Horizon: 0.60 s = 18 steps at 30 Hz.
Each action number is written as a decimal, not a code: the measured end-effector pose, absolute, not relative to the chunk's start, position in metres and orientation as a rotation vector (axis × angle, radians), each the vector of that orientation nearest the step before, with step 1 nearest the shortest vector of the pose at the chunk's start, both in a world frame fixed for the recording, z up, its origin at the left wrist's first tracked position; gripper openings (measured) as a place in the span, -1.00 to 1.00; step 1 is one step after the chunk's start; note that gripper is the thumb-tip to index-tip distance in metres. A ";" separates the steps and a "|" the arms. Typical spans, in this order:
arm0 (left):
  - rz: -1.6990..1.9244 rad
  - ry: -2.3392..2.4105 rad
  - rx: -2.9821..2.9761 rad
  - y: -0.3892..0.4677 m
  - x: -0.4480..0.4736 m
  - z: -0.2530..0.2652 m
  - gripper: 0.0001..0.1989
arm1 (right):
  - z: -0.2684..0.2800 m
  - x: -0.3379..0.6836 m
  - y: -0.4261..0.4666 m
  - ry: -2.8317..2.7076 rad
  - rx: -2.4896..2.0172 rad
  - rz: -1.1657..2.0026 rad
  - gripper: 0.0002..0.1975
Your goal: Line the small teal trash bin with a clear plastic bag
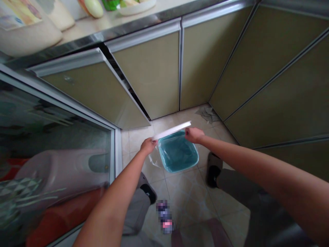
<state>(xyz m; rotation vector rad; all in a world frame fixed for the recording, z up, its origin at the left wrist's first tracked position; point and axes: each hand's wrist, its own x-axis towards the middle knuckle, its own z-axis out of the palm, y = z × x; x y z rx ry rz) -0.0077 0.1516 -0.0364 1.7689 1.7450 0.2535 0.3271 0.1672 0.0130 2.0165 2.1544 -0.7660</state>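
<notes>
A teal waste bin [177, 154] with a clear plastic liner stands on the tiled floor between my feet. Over its far rim is a thin white panel, perhaps a lid [172, 130], seen almost edge-on and tilted up to the right. My left hand [148, 145] is closed on the panel's left end, close to the bin's left corner. My right hand [194, 134] is curled into a fist at the panel's right end, by the bin's far right rim; its fingertips are partly hidden. Loose clear plastic [154, 160] hangs outside the bin's left side.
Cabinet doors [146, 68] line the far and right sides; the left cabinet door [84, 89] stands ajar. A glass-paned frame [116, 151] borders the left. A grey cloth [208, 114] lies in the far corner. Food and jars sit on the counter [110, 25].
</notes>
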 end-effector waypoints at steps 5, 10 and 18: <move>0.182 1.641 1.838 0.162 -0.009 -0.038 -0.87 | 0.014 0.323 0.205 1.971 2.074 -1.085 -0.87; 0.148 1.638 1.840 0.165 -0.009 -0.039 -0.86 | 0.008 0.326 0.221 1.787 2.171 -1.387 -0.83; 0.175 1.788 1.600 0.179 -0.006 -0.052 -0.87 | -0.013 0.337 0.227 1.873 2.333 -1.363 -0.84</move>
